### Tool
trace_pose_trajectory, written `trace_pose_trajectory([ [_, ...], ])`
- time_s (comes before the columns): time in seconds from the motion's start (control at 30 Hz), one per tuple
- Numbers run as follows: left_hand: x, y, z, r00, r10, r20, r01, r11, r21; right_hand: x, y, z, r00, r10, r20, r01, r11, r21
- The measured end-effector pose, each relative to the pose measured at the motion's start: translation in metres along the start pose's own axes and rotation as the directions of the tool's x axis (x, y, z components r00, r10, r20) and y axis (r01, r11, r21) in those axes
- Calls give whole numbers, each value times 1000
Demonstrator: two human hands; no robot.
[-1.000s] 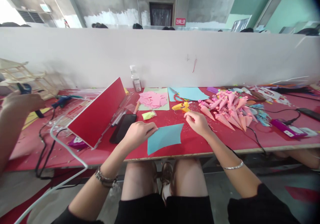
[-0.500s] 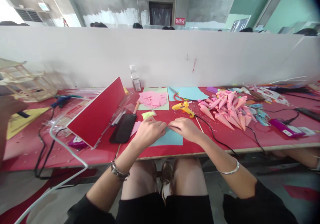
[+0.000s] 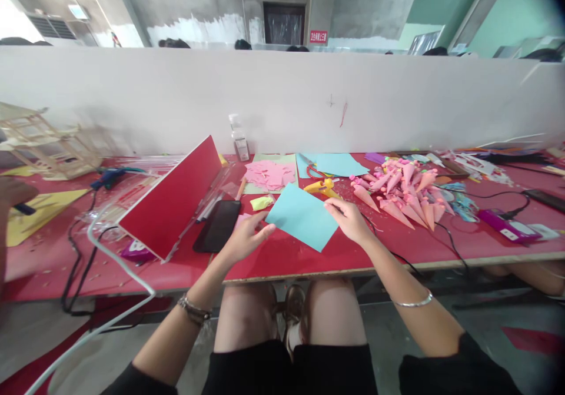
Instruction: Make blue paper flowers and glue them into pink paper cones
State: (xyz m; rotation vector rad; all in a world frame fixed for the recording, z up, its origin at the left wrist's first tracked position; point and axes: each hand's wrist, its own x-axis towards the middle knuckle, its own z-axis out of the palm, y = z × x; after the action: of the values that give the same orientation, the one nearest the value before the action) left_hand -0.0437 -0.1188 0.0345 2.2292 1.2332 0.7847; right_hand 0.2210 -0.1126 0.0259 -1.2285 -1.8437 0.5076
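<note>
now both hands pinch a flat, light-blue paper sheet (image 3: 302,216), tilted diamond-wise.

Left hand (image 3: 245,237), right hand (image 3: 351,218), fingers pinched.

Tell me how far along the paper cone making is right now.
Done: a heap of finished pink cones lies right of the glue gun. In hand: the left hand and right hand hold a flat blue paper sheet by opposite corners; it is not yet rolled or glued. Left: more blue sheets and cut pink pieces wait near the white partition.
</note>
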Motion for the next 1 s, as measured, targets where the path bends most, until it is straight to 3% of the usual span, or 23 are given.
trace_pose_trajectory([
  [0.1,0,1,11,999,-29,25,34,973,-227,0,7,11,998,41,-41,-38,997,62],
  [0.2,2,-1,16,993,-108,-40,94,959,-268,-2,9,20,998,39,-59,-35,997,65],
  [0.33,5,1,14,988,-134,-76,112,962,-248,-9,-5,31,947,-120,-299,98,991,-89],
  [0.4,6,8,14,992,-102,-76,79,963,-260,-13,-17,36,951,-213,-226,194,976,-104],
  [0.47,8,17,14,999,-17,-48,1,952,-306,-16,-30,40,962,-268,-41,268,963,-21],
  [0.53,8,25,14,996,92,16,-80,924,-373,-18,-40,41,952,-281,119,273,959,73],
  [0.6,8,30,14,981,176,77,-128,899,-420,-18,-47,42,939,-278,205,255,958,132],
  [0.77,9,31,16,966,234,110,-153,859,-488,-18,-53,39,929,-287,233,235,945,226],
  [1.0,10,35,21,974,197,109,-110,839,-533,-15,-55,34,924,-295,245,222,932,287],
])
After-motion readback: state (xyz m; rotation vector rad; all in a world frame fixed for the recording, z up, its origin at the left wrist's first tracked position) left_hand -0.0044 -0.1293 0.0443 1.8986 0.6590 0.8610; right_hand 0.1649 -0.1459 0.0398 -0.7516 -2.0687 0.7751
